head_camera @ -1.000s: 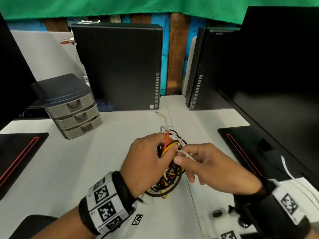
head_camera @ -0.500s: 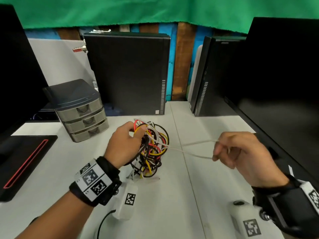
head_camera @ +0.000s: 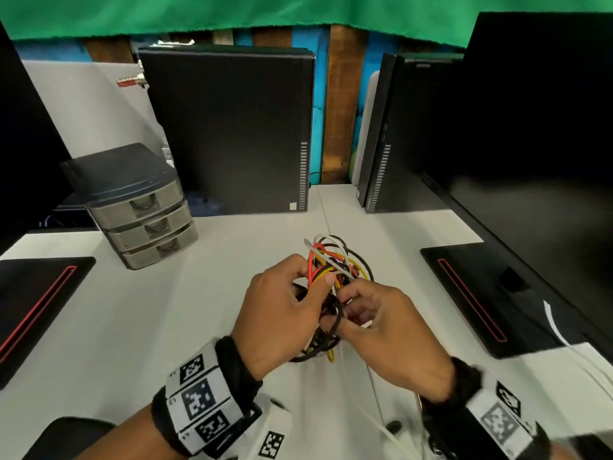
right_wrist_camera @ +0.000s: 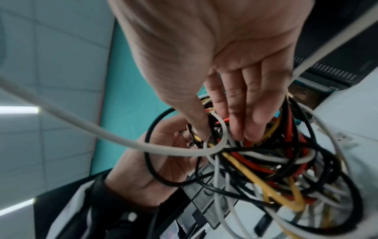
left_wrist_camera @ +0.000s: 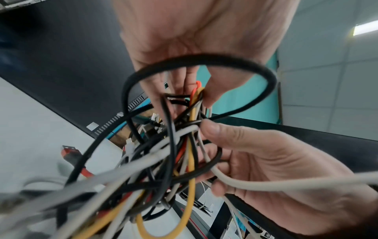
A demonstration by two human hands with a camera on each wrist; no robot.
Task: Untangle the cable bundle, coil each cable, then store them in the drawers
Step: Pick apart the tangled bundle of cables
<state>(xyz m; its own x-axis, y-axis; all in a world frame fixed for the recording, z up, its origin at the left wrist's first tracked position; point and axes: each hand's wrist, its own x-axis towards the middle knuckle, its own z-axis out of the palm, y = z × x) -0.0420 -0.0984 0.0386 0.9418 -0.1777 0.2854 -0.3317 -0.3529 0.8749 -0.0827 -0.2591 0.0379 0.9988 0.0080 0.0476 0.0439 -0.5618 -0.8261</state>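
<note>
White surface (head_camera: 205,313) is flanked by two dark monitors, left (head_camera: 23,134) and right (head_camera: 537,121), with two black computer cases stood upright at the back: one centre (head_camera: 232,127), one further right (head_camera: 398,134). A grey three-drawer unit (head_camera: 139,207) is set at back left, all drawers seen closed, well apart from the hands.

Cable bundle (head_camera: 335,270) is held up above the surface at centre, between both hands. Black, white, red and yellow cables are mixed in one knot; nothing coiled yet.

Left hand (head_camera: 282,310) is wrapped round the left side of the bundle, fingers curled in, thumb pressed on red and yellow strands near the top. In the left wrist view a black loop (left_wrist_camera: 200,64) is seen arching in front of the palm.

Right hand (head_camera: 384,330) is set against the right side of the bundle, touching the left hand's fingers. Fingertips (right_wrist_camera: 245,129) are pushed into the knot; a white cable (right_wrist_camera: 143,145) is hooked between thumb and fingers and runs out past the wrist. The far end of it is out of frame.

A red USB plug (left_wrist_camera: 70,152) is seen hanging off the bundle on the left-wrist side; whether it rests on the surface cannot be told.

Wrist bands with printed markers are worn on both wrists.
</note>
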